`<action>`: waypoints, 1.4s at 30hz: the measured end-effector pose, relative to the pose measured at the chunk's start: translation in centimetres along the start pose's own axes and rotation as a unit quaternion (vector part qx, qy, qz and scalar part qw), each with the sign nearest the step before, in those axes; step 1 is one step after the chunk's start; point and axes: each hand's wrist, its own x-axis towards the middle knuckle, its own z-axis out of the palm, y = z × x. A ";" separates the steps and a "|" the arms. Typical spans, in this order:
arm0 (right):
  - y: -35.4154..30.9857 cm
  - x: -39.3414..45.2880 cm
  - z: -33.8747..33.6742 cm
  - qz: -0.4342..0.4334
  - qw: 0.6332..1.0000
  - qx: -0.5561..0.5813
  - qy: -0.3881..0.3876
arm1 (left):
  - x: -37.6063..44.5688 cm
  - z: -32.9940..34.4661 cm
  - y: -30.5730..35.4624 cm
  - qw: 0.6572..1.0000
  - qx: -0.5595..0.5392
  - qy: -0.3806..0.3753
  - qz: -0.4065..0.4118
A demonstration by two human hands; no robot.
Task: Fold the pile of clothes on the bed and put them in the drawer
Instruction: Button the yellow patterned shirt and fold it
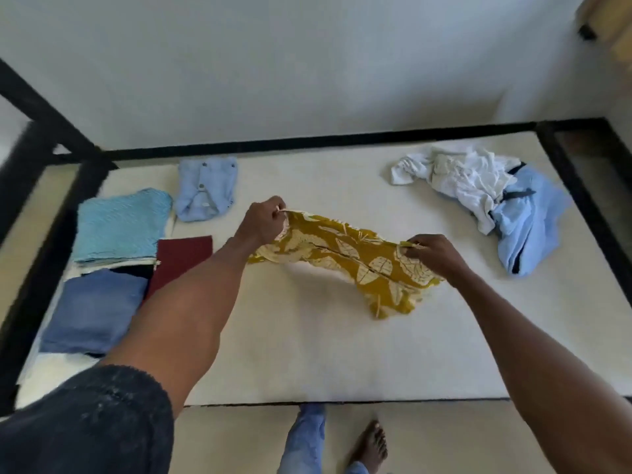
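Head view: both hands hold the yellow leaf-print garment (349,265) stretched over the bed (307,354).
Folded stack (116,254) lies left of the left hand (263,222), which pinches one top corner; the right hand (434,254) pinches the other. Unfolded pile (485,196) sits beyond the right hand. Fabric looks light, thin and limp, sagging between grips; best taken at corners or hems.

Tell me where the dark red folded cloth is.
The dark red folded cloth lies on the bed's left side, right of the folded turquoise cloth, partly hidden by the left forearm.
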 end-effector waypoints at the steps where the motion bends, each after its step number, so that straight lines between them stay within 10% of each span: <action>1: -2.0 -0.5 -1.3 -0.015 1.000 -0.001 -0.002 | -0.8 -1.8 0.4 0.999 -0.023 0.029 -0.008; 6: -11.6 -0.5 -5.8 -0.091 0.995 -0.042 0.031 | -2.1 -9.5 2.5 0.983 -0.128 0.122 -0.046; 15: -19.8 8.4 -7.3 -0.117 0.963 -0.241 -0.017 | 6.0 -17.6 -2.0 0.972 0.179 -0.145 -0.047; 22: -22.3 15.1 -6.1 -0.198 0.935 -0.249 0.156 | 12.5 -17.1 -5.4 0.995 0.019 0.094 -0.027; 25: -22.1 14.9 -5.7 -0.272 0.887 -0.292 0.233 | 11.6 -17.2 -6.4 0.968 0.179 0.155 0.087; 29: -17.6 13.7 -4.6 -0.360 0.825 -0.353 0.255 | 8.1 -14.9 -8.6 0.926 0.299 0.155 0.173; 42: 13.0 12.5 12.9 -0.308 0.828 -0.465 0.052 | -12.6 16.1 -20.8 0.938 0.342 -0.030 0.052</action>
